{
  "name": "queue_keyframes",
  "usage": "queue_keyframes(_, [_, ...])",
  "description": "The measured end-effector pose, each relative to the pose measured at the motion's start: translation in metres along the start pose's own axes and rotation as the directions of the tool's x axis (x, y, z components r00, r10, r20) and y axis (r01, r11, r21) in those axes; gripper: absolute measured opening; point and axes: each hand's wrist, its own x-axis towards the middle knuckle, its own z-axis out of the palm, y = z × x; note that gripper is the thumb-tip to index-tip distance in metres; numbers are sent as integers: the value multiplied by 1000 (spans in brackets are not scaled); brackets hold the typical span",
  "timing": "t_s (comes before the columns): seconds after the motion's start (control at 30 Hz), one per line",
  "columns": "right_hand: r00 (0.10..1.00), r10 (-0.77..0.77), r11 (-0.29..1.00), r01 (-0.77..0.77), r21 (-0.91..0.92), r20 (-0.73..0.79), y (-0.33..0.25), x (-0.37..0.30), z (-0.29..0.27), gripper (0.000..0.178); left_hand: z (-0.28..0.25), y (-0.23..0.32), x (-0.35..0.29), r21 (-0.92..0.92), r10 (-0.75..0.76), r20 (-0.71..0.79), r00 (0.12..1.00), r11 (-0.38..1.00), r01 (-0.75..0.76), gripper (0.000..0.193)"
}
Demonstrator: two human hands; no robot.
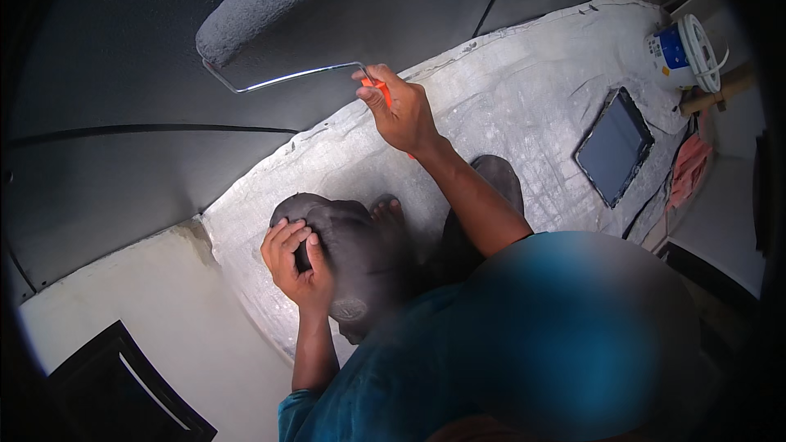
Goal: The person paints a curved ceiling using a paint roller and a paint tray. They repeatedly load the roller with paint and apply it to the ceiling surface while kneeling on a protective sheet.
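My right hand (401, 113) is closed around the orange handle of a paint roller (266, 8). The roller's bent wire frame runs left from my fist, and its thick, fuzzy grey sleeve is up against the dark grey wall (393, 20). Part of the sleeve runs past the upper edge of the view. My left hand (301, 266) rests on my bent knee in dark trousers, thumb apart from the fingers, holding nothing. My bare foot (388, 211) shows between my legs on a whitish sheet.
The wrinkled ground sheet (540, 74) reaches along the wall's foot. A dark-rimmed tray of grey paint (616, 147) lies on it to the right. Beyond stands a white and blue bucket (681, 53), near reddish cloth (692, 168). A black framed object (123, 385) is at lower left.
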Motion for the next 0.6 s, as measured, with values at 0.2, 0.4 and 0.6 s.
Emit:
queue_keyframes(0.2, [918, 374, 928, -369, -59, 134, 38, -40, -8, 32, 1, -2, -2, -24, -32, -23, 999, 999, 31, 11])
queue_keyframes(0.4, [823, 549, 834, -529, -155, 145, 109, -87, -3, 40, -4, -2, -5, 4, -34, 7, 999, 999, 34, 10])
queue_keyframes(0.6, [718, 686, 715, -635, -292, 119, 168, -115, 7, 49, -7, 1, -6, 40, -34, 30, 999, 999, 33, 7])
